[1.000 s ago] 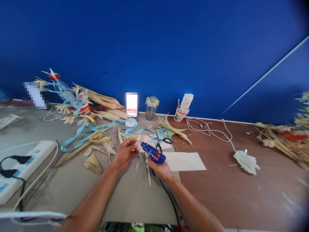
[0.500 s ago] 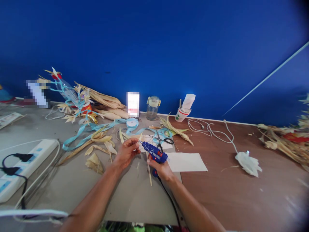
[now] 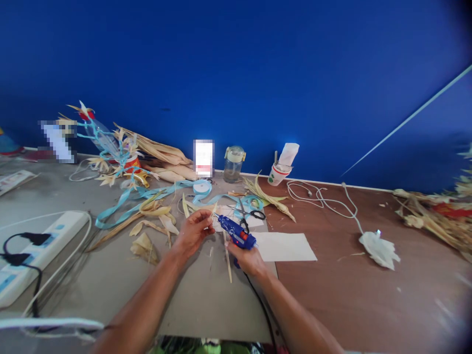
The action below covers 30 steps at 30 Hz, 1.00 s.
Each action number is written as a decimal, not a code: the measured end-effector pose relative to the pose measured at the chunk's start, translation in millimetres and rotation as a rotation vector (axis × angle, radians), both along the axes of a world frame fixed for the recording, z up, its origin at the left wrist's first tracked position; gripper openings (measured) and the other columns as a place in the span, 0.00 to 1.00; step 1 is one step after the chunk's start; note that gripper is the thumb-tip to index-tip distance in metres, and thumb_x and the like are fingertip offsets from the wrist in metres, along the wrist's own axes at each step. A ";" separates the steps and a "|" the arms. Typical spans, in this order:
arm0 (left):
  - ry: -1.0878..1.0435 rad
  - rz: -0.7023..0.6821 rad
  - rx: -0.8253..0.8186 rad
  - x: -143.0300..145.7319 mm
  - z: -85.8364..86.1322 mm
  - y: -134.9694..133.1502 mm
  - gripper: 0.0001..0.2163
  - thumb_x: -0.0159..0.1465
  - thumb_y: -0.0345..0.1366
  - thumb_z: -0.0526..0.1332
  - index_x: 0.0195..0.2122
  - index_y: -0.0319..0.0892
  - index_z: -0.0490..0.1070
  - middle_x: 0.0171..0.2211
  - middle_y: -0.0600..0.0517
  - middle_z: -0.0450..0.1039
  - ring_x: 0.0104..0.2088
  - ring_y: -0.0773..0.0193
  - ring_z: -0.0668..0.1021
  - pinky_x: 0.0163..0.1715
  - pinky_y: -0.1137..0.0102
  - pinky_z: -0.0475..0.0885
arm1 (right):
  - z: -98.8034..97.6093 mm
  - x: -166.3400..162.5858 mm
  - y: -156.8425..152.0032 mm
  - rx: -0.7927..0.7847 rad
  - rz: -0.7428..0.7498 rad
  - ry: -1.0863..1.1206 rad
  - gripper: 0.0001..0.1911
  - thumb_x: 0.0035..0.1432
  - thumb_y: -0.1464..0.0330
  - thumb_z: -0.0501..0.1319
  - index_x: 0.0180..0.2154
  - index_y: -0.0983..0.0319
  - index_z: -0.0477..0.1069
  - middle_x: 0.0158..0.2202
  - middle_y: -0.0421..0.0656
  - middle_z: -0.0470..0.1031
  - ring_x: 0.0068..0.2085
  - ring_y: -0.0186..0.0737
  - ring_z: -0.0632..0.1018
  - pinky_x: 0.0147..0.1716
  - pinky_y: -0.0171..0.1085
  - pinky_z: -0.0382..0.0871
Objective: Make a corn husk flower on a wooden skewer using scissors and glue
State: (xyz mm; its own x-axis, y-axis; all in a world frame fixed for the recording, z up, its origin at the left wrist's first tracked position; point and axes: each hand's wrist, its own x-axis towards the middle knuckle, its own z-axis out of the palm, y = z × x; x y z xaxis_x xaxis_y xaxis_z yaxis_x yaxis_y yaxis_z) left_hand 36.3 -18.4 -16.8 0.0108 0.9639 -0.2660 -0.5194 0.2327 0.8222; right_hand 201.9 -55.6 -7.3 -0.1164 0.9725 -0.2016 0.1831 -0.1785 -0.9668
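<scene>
My right hand (image 3: 248, 256) is wrapped around a blue hot glue gun (image 3: 236, 232), its black cord trailing down toward the table's near edge. The gun's nozzle points left, close to the fingertips of my left hand (image 3: 195, 232). Those fingers are pinched on a small pale piece, apparently corn husk (image 3: 214, 209), mostly hidden by the fingers. Beneath the hands lies a thin pale stick (image 3: 228, 263). Just behind the gun are black-handled scissors (image 3: 257, 215) and light blue ribbon (image 3: 129, 204) with its roll (image 3: 202, 187).
Dried corn husks (image 3: 158, 209) are scattered left of centre. A power strip (image 3: 47, 253) with plugs sits at left. White paper (image 3: 285, 247) lies at right. Along the wall stand a clear jar (image 3: 233, 164), a paper cup (image 3: 277, 175) and a decorated plastic bottle (image 3: 105, 140).
The glue gun has shifted very slightly right, its nozzle tip a little farther from my left fingertips. My left hand stays almost still, its fingers still pinched.
</scene>
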 end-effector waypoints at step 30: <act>-0.018 -0.829 0.236 19.5 22.2 -35.5 0.09 0.52 0.38 0.69 0.26 0.36 0.75 0.42 0.42 0.77 0.18 0.75 0.71 0.21 0.75 0.66 | -30.5 5.8 15.3 0.713 -0.243 -0.396 0.07 0.52 0.71 0.58 0.36 0.61 0.65 0.39 0.43 0.63 0.37 0.39 0.71 0.35 0.37 0.67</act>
